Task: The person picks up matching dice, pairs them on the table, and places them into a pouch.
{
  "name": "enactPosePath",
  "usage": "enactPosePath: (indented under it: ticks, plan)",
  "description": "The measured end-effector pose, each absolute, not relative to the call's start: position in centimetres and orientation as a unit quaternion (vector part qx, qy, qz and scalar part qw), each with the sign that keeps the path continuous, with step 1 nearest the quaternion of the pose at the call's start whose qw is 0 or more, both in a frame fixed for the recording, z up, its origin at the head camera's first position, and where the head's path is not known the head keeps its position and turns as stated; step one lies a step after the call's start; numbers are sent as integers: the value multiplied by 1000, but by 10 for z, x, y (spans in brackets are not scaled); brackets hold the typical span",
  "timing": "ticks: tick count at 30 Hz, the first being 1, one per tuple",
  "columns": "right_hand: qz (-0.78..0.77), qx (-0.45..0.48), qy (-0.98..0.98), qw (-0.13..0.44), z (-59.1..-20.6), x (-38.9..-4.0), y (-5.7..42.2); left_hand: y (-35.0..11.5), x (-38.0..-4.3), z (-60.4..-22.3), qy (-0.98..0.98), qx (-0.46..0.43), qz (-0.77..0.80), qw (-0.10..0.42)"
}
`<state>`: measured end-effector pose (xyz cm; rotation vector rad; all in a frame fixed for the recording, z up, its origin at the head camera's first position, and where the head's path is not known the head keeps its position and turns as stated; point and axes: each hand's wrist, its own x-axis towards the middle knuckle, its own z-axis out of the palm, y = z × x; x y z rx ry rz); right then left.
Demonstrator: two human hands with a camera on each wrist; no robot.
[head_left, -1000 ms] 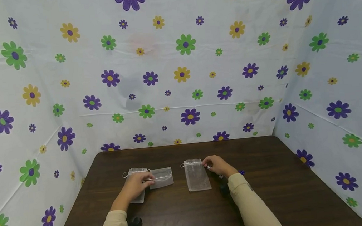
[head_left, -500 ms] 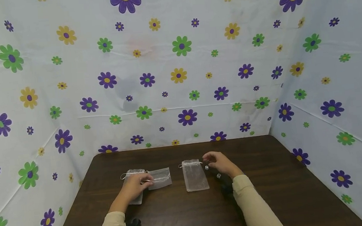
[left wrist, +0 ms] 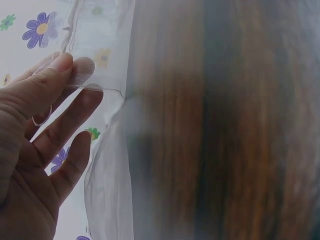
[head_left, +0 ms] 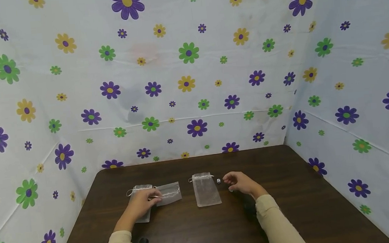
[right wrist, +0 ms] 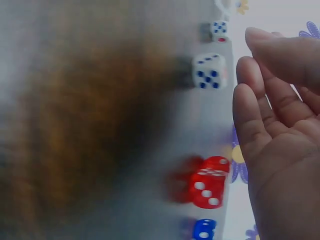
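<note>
On the brown table (head_left: 176,235), at 9 o'clock from the middle organza bag (head_left: 207,193), a drawstring bag (head_left: 145,216) is being overlapped by the left hand (head_left: 141,201), in which a sheer pouch (head_left: 171,193) is being pinched between thumb and fingers. At 3 o'clock, the right hand (head_left: 242,183) is being held loosely curved, thumb spread from fingertips. In the right wrist view, red dice (right wrist: 207,192) are being shown at 6 o'clock from a blue-pipped die (right wrist: 209,72).

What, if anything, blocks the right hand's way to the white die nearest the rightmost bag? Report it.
Nothing visible: in the head view, only tabletop shows between the right hand and that white die, just beside the rightmost bag.
</note>
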<state>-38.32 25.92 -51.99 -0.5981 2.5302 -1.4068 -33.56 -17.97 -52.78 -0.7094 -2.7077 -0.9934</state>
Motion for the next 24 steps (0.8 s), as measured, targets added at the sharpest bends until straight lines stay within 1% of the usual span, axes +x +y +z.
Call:
enactPosePath:
  ticks: [7, 14, 24]
  plan:
    - [-450, -186, 870, 84, -536, -379, 254, -178, -331, -527, -911, -229, -335, 76]
    - [-440, -193, 875, 61, -540, -377, 251, -178, -330, -526, -911, -225, -339, 67]
    - [-422, -189, 886, 30, -534, -376, 247, -177, -328, -527, -908, -242, -331, 84]
